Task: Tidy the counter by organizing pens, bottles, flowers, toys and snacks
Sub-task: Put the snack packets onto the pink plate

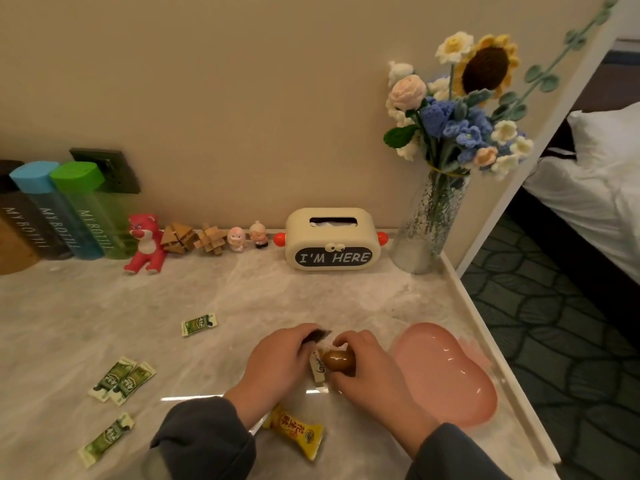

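Near the counter's front edge my left hand (277, 362) grips a dark snack packet (317, 336) and touches a white wrapped snack (318, 370). My right hand (367, 368) is closed on a brown packaged egg (338, 360) right beside it. An empty pink plate (446, 372) lies just to the right. A yellow snack packet (298, 433) lies under my left wrist. Several green candy packets (121, 381) are scattered at the left, one further back (199, 324). Bottles (86, 209), a red bear toy (145, 242), wooden puzzles (194, 237) and small figurines (247, 237) line the wall. Crochet flowers (460, 109) stand in a glass vase (429, 220).
A cream tissue box (330, 239) reading "I'M HERE" sits at the wall between the figurines and vase. The counter's raised right edge (498, 351) drops to a patterned carpet, with a bed (595, 188) beyond. A wall socket (107, 169) is behind the bottles.
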Motion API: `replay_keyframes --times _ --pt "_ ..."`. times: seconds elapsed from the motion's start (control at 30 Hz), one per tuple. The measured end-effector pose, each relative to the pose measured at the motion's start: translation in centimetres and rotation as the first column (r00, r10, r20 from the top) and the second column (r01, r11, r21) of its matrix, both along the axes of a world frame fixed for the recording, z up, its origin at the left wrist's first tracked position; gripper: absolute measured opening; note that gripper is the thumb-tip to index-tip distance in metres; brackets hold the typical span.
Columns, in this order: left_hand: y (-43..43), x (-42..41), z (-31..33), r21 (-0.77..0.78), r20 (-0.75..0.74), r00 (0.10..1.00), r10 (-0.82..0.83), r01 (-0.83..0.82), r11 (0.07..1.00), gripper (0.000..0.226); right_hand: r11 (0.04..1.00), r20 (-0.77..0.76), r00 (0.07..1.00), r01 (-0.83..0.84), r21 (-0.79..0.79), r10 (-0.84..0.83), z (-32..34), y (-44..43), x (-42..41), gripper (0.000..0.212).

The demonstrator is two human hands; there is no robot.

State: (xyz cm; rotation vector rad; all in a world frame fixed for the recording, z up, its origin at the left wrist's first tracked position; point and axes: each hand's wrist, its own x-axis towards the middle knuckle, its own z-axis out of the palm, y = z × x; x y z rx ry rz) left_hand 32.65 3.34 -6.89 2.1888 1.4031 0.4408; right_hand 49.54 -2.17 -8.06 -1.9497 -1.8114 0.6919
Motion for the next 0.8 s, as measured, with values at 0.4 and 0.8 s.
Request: replay_keyframes --times 0.4,0.8 --pt "-1.0 10.5 1.8 -0.160 0.391 0.920 -0.025 0.095 0.983 0.029 0.821 -0.136 0.854 0.520 0.236 -0.502 3.3 -5.0 7.1 0.035" --pt "-1.9 15.9 -0.9 0.045 0.112 0.985 -0.133 0.129 0.991 0.038 0.694 0.083 0.700 0.671 0.261 -0.709 -0.4 -7.0 9.8 0.034"
